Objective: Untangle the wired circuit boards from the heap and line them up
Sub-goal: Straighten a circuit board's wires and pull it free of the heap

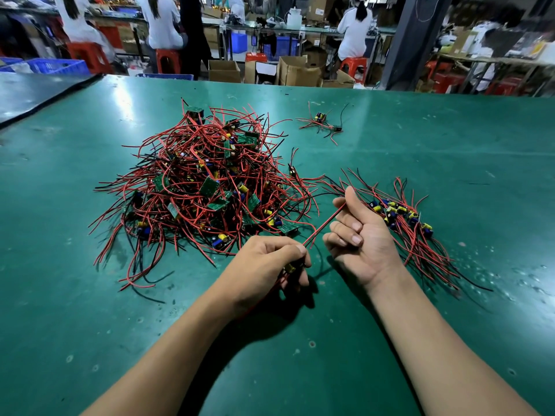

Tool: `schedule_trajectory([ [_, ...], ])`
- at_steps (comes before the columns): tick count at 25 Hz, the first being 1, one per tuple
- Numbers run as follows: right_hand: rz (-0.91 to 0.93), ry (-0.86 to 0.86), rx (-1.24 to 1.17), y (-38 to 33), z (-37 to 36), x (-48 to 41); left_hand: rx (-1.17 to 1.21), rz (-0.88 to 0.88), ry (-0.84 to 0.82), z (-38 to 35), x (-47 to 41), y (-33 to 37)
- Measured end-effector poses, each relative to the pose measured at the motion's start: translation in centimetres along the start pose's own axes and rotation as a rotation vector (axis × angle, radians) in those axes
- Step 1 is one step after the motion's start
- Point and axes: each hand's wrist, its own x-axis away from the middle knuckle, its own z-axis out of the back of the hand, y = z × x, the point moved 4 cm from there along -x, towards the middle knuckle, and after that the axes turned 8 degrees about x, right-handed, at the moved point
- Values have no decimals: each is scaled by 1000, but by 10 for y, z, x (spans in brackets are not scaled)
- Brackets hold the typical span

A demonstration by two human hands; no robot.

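Gripped in the left hand [270,262], a small circuit board [289,268] sits low centre, its red wire [324,225] pinched and stretched to the palm-up right hand [357,232], whose curled fingers hold it. Centre left lies the tangled heap [204,187]; at right, a lined-up row [402,217]; upper right, a small cluster [322,123], all on the green counter [450,145].

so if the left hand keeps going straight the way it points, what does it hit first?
Probably the right hand: the left hand points forward and right along the taut red wire both hold, and the right's curled fingers sit next in that line. Heights look similar; depth is unsure.
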Motion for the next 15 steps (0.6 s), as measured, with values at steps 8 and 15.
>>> schedule_trajectory([
  [8,115,54,189,-12,7,1,-11,4,5,2,0,0],
  [15,-30,-64,-60,-12,3,2,-8,6,-19,0,0,0],
])
